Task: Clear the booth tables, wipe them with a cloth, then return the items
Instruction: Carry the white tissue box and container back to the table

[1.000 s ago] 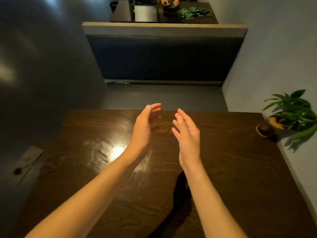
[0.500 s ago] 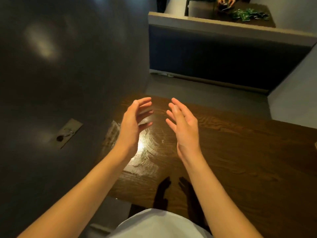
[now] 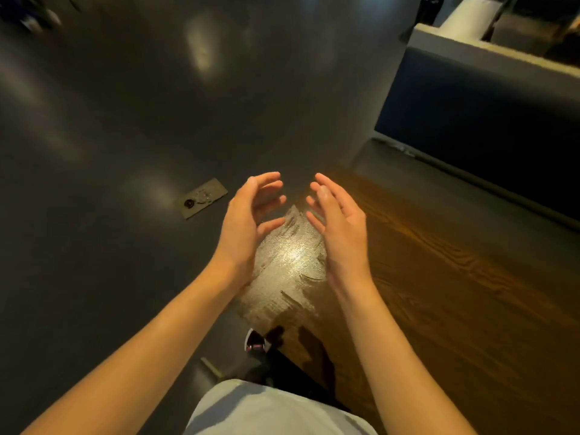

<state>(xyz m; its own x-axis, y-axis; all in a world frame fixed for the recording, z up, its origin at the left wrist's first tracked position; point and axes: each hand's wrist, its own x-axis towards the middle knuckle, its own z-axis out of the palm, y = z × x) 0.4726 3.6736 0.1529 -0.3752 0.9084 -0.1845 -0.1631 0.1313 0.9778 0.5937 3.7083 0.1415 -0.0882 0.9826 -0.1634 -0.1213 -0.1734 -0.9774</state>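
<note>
The dark wooden booth table point(image 3: 439, 277) fills the right half of the view, with a bright damp-looking sheen near its left corner. My left hand point(image 3: 248, 215) hovers over the table's left edge, palm turned inward, fingers loosely spread and holding nothing. My right hand point(image 3: 339, 221) hovers beside it above the table, palm facing the left hand, fingers relaxed and empty. A gap separates the two hands. No cloth and no table items are in view.
Dark grey floor point(image 3: 125, 136) spreads to the left, with a metal floor plate point(image 3: 202, 198) set into it. The blue booth seat back point(image 3: 470, 120) stands at the upper right beyond a grey bench. My shoe point(image 3: 255, 340) shows below the table's corner.
The view has swung left, so the table now sits to the right and the plant is out of view. Both hands stay raised, palms facing, with fingers a little more spread.
</note>
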